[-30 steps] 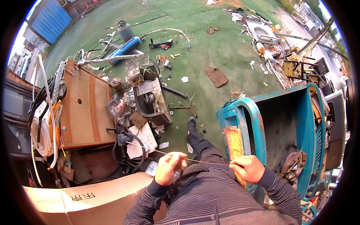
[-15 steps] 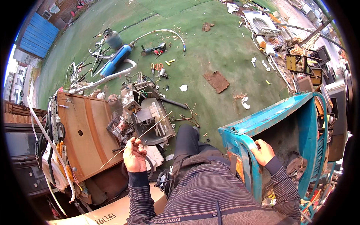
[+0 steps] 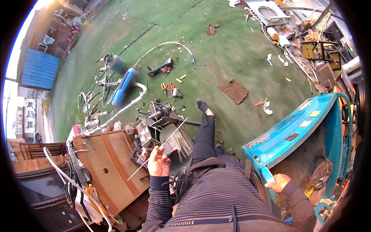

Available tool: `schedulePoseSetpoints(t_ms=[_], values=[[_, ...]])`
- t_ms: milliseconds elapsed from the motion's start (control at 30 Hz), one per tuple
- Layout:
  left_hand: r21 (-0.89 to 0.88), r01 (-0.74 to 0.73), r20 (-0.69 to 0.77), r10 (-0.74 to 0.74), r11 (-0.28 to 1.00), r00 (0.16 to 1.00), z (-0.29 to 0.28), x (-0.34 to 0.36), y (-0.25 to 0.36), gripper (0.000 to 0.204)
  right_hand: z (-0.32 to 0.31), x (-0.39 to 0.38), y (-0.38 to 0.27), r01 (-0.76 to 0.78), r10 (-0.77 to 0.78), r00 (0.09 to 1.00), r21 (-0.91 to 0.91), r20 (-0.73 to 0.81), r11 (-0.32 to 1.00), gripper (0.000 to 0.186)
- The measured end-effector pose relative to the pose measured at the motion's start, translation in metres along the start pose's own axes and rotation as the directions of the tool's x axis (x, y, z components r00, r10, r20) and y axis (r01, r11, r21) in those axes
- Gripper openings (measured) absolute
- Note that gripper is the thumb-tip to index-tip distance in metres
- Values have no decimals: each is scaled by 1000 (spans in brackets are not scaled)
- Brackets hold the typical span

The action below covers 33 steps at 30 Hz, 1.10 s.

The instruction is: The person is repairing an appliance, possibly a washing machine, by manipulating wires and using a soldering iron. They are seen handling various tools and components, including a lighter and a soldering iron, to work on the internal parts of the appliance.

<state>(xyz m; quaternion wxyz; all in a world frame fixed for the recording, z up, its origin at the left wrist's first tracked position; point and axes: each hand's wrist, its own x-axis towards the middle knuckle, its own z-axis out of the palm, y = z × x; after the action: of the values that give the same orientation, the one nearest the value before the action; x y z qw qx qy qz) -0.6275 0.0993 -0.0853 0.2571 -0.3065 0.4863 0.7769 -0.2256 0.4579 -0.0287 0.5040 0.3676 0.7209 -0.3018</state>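
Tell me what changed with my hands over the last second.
Your right hand let go of the thin rod and moved to the teal bin's edge. Your left hand still holds it, now slanting up rightward. The blue cylinder is still on the ground.

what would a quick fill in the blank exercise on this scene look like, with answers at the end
1. The thin, straight, pale rod is held in the person's ____ grip.
2. The person's ____ grip touches the large turquoise-blue shell with the dark interior.
3. The long rounded cylinder lying beside the grey gas bottle is ____ in colour.
4. The flat, ragged brown scrap lies on ____ ground.

Missing words: left; right; blue; green
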Motion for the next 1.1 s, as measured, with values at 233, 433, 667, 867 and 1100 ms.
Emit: schedulePoseSetpoints(t_ms=[233, 433, 667, 867, 1100], values=[[-21, 135, -57, -136, 991, 989, 76, 132, 50, 16, -25, 45, -11, -211, 240, 895, -116, 375, 971, 60], [12, 95, -11, -95, 995, 995, 159, 191, 111, 22, -70, 121, -36, -233, 290, 842, -177, 456, 956, 46], [-213, -120, -168, 84, 970, 982, 136, 211, 169, 22, -261, 275, -175, 199, -22, 956, 592, -293, 781, 20], [-285, -287, -487, 120, 915, 865, 126, 209, 153, 20, -442, 356, -310, 396, -279, 902, 375, -329, 838, 23], [-519, -517, -743, -61, 680, 667, 151, 213, 73, 21, -558, 429, -465, 529, -530, 848, -51, -12, 847, 30]])
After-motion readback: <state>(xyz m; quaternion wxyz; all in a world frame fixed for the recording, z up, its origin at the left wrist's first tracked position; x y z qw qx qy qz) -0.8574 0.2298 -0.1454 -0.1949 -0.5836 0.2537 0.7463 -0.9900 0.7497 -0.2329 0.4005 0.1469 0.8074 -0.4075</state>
